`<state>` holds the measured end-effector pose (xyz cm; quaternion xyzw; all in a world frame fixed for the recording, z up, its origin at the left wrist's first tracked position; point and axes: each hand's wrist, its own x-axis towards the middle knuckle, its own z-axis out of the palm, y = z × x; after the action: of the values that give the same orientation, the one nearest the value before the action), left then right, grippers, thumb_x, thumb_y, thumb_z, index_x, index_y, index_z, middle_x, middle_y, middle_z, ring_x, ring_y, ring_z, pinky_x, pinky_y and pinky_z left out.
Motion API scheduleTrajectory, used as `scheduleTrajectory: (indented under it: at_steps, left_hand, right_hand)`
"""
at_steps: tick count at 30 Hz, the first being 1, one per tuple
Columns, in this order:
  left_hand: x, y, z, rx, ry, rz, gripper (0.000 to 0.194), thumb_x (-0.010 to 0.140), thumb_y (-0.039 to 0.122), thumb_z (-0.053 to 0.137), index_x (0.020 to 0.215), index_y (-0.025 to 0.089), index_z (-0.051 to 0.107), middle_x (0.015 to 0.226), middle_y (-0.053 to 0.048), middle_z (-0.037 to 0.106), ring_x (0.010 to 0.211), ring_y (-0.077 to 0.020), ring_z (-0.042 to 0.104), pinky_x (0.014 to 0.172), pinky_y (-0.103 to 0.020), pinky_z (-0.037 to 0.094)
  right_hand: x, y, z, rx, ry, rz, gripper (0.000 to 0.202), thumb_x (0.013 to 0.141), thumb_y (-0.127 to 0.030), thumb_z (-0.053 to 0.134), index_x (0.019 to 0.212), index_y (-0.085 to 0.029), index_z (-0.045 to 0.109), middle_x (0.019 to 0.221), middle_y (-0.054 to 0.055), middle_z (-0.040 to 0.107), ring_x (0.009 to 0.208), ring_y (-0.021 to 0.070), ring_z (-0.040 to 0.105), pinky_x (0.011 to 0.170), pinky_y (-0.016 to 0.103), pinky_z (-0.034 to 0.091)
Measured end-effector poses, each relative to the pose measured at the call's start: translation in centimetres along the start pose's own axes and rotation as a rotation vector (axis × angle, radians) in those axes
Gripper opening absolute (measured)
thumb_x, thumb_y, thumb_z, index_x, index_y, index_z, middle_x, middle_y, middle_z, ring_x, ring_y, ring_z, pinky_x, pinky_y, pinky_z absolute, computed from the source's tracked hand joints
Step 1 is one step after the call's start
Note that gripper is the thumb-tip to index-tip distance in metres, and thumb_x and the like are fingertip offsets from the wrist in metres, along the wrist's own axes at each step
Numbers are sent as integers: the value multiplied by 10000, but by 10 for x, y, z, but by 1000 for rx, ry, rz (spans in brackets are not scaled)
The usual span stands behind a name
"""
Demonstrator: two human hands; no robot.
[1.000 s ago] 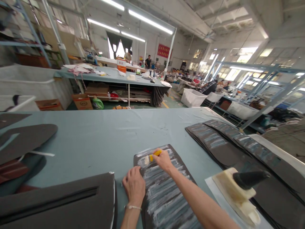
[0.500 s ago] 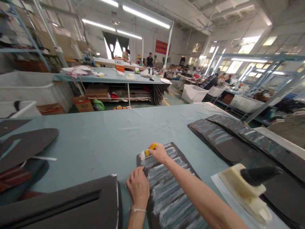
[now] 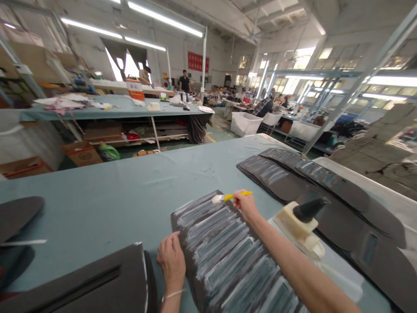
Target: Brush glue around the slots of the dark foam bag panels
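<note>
Hands, brush and a white-streaked dark panel on a blue-green table
Near, the left hand (image 3: pixel 171 258) lies with fingers slightly bent and close together at the left edge of the dark panel (image 3: pixel 224 256); the right hand (image 3: pixel 246 203) has its fingers closed round the yellow brush (image 3: pixel 233 196), bristles at the panel's far end. Half a second ago the brush was at the far left corner; now it is farther right. The panel lies on the table (image 3: pixel 140 191), between a slotted dark piece (image 3: pixel 94 282) at near left and stacked dark panels (image 3: pixel 276 178) at right. Far off, a person in black (image 3: pixel 184 83) stands beyond another table (image 3: pixel 114 106).
</note>
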<state>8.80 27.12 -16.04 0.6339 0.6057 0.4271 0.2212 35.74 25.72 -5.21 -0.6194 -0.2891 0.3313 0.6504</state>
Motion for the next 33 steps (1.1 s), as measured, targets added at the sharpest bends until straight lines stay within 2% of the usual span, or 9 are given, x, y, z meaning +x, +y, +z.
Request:
scheduleTrajectory:
  at_steps: [5, 9, 14, 17, 20, 23, 28, 30, 33]
  left_hand:
    - [-73, 67, -18, -237, -289, -191, 471, 882, 558, 280, 602, 222, 456, 530, 27, 484, 553, -151, 478, 581, -276, 385]
    - [-150, 127, -15, -435, -567, -142, 475, 858, 609, 303, 620, 221, 438, 550, 33, 448, 539, -134, 439, 554, -261, 369]
    - [-261, 180, -17, -540, -1085, 37, 400, 889, 532, 310, 675, 216, 430, 575, 48, 417, 551, -122, 443, 577, -250, 350]
    - [-320, 200, -32, -546, -1240, 138, 317, 894, 439, 363, 701, 204, 451, 624, 38, 449, 615, -125, 466, 626, -245, 350]
    - [-360, 217, -48, -550, -1350, 160, 259, 879, 399, 413, 730, 196, 474, 655, 34, 463, 647, -125, 469, 635, -239, 344]
    - [-383, 234, -59, -489, -1363, 155, 323, 896, 438, 367, 702, 198, 460, 617, 45, 427, 604, -115, 425, 591, -240, 297]
    - [-419, 268, -61, -470, -1210, 182, 414, 911, 458, 319, 610, 196, 430, 566, 42, 420, 575, -111, 404, 583, -252, 278]
    - [-436, 285, -53, -569, -1156, 116, 345, 909, 424, 341, 695, 198, 489, 636, 32, 483, 626, -114, 451, 620, -242, 335]
    - [-464, 310, -31, -707, -998, -34, 231, 882, 384, 423, 951, 192, 531, 926, -28, 577, 875, -136, 528, 819, -259, 406]
  right_hand:
    - [-94, -33, -54, 712, -140, 325, 180, 722, -272, 603, 670, -184, 454, 541, -43, 473, 421, 59, 387, 361, 149, 268]
    - [-166, -53, -107, 1048, -170, 443, 273, 800, -267, 575, 628, -199, 374, 528, -61, 395, 407, 40, 350, 337, 112, 282]
    - [-249, -66, -183, 1230, -168, 372, 353, 836, -249, 587, 630, -210, 303, 524, -82, 359, 411, 30, 363, 352, 96, 314]
    - [-291, -76, -224, 1291, -68, 291, 278, 845, -210, 582, 677, -197, 360, 540, -81, 385, 429, 33, 388, 361, 97, 325]
    - [-326, -85, -257, 1286, 88, 166, 95, 854, -175, 553, 813, -177, 467, 585, -67, 440, 477, 42, 443, 384, 98, 346]
    - [-356, -89, -282, 1129, 230, 80, 96, 847, -194, 574, 919, -174, 513, 620, -51, 497, 509, 46, 483, 408, 101, 356]
    - [-411, -81, -309, 551, 473, -169, 282, 864, -405, 587, 1059, -214, 515, 673, -14, 611, 551, 106, 567, 465, 179, 421]
    - [-435, -73, -317, 298, 567, -218, 321, 864, -443, 579, 1065, -201, 515, 710, 11, 641, 598, 135, 605, 519, 222, 470]
    - [-472, -55, -326, 111, 620, -204, 295, 844, -448, 601, 968, -196, 512, 859, 45, 665, 765, 166, 641, 666, 276, 521]
